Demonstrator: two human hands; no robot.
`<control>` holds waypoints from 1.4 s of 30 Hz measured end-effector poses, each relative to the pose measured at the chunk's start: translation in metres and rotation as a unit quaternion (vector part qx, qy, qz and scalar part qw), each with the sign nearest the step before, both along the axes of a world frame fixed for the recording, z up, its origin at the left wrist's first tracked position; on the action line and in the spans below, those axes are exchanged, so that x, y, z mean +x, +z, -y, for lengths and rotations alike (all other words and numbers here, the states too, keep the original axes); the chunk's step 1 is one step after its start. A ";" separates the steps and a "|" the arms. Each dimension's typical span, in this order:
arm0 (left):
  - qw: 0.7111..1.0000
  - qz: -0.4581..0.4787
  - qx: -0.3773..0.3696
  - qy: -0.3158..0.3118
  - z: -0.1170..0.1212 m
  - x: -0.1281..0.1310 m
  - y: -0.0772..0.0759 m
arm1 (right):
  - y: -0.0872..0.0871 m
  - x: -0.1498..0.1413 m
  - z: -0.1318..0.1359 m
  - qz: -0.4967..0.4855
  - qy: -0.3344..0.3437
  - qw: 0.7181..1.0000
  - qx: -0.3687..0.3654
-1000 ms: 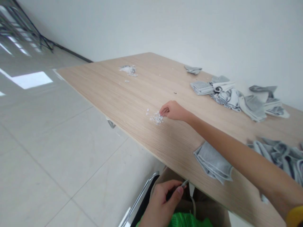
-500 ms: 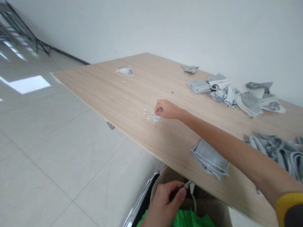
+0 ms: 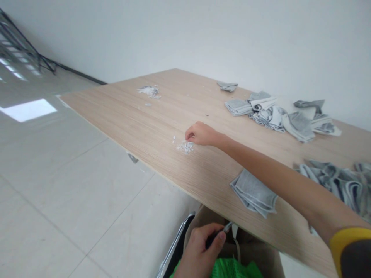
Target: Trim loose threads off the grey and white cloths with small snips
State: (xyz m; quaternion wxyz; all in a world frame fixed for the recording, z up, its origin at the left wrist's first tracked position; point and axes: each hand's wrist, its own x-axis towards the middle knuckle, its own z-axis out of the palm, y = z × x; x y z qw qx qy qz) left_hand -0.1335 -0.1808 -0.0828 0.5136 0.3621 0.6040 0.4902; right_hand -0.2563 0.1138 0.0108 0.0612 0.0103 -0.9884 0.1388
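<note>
Over the wooden table, my right hand is closed in a pinch at the edge of a small pile of white scraps. Whatever sits between its fingertips, if anything, is too small to make out. Below the table's front edge, my left hand is wrapped round a small tool with a dark handle and a metal tip; the fingers hide most of it, so its exact kind is unclear. A folded grey cloth lies under my right forearm, near the front edge.
Farther along the table lies a larger heap of white scraps. Several grey cloths lie toward the wall, with more crumpled grey cloths at the right. A small dark bit rests mid-table.
My right hand keeps its pinch beside the scraps, shifting only slightly. The whole view has drifted a little; my left hand still grips the tool.
</note>
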 end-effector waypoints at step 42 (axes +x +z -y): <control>0.998 -0.061 0.010 -0.015 -0.004 0.001 0.003 | 0.052 0.040 0.000 -0.180 -0.082 0.976 -0.091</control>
